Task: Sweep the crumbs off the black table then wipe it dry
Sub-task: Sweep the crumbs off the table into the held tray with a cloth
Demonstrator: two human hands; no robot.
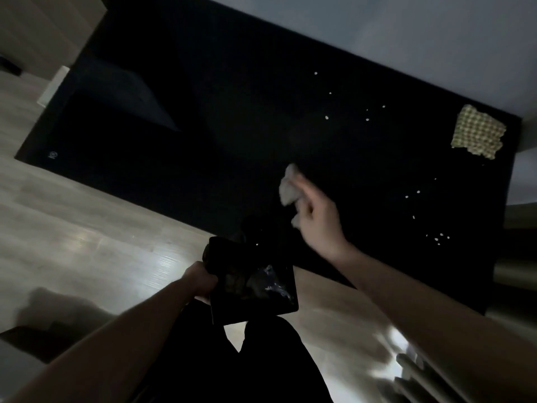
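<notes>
You're in the sweeping step: your right hand (315, 219) pinches a crumpled tissue (289, 186) on the black table (232, 112), your left hand (200, 279) grips a dark tray (252, 282) at the near edge. Crumbs (437, 239) lie at 3 o'clock (more at 1); drag them trayward.

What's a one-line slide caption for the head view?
Right hand sweeps a crumpled tissue across the crumb-strewn black table toward a dark tray held by the left hand.
</notes>
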